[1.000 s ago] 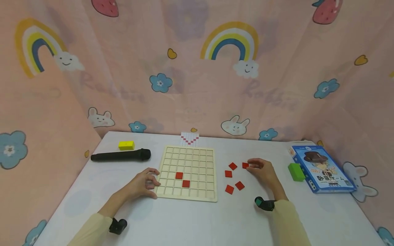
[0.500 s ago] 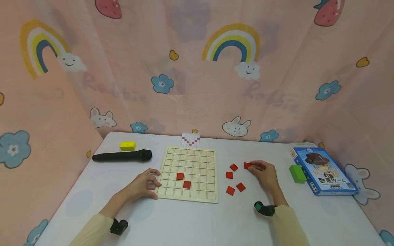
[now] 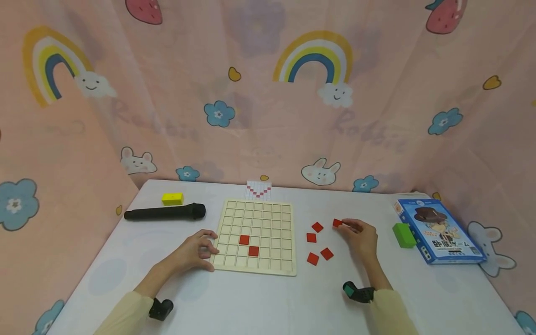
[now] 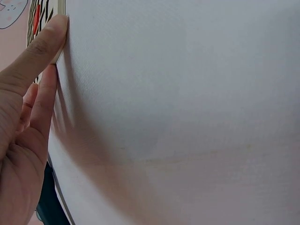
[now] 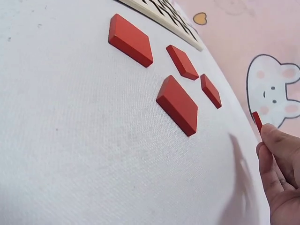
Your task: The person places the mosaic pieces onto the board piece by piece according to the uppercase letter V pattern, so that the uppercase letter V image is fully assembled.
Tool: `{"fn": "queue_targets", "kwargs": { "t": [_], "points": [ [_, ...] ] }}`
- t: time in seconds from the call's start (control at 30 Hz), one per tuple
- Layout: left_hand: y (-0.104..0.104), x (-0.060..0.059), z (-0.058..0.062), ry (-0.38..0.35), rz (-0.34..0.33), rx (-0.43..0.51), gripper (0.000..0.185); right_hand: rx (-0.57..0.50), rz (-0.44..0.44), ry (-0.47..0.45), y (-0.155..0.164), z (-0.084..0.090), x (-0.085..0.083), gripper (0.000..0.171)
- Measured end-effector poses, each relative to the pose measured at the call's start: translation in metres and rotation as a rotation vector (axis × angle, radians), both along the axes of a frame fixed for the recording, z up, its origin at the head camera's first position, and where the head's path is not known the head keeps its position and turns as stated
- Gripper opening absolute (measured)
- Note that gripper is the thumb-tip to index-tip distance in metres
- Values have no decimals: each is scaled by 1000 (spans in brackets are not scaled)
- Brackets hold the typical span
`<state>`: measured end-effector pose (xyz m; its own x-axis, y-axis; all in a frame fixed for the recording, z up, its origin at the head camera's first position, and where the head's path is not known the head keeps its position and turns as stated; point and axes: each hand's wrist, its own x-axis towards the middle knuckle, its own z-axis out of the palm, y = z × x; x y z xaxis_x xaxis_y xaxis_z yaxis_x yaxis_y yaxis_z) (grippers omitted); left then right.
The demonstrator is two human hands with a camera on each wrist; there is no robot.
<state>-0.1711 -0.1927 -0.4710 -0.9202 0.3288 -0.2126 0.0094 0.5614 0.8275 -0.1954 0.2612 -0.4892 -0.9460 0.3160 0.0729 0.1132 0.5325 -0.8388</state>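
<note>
The right hand [image 3: 361, 236] pinches a red tile [image 3: 337, 223] between thumb and fingertips, lifted just off the white table [image 3: 259, 302], above the far corner of the loose tiles. Four more red tiles [image 3: 317, 243] lie scattered between that hand and the wooden grid board [image 3: 256, 236], with bare cloth around each. The left hand [image 3: 196, 250] rests at the board's near-left corner, fingers loosely curled, thumb pressed against its edge. Two red tiles sit in adjoining diagonal cells near the board's middle. To the right, a green block [image 3: 404, 234] lies just beside a blue box [image 3: 438, 230], well apart from the tiles.
</note>
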Motion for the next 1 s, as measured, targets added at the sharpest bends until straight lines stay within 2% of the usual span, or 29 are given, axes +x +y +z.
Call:
{"fn": "queue_targets", "kwargs": {
  "t": [0.6, 1.0],
  "points": [
    [0, 1, 3, 20, -15, -13, 31, -54, 112, 34, -23, 9, 14, 30],
    [1, 1, 2, -6, 8, 2, 32, -176, 240, 23, -47, 10, 15, 33]
  ]
}}
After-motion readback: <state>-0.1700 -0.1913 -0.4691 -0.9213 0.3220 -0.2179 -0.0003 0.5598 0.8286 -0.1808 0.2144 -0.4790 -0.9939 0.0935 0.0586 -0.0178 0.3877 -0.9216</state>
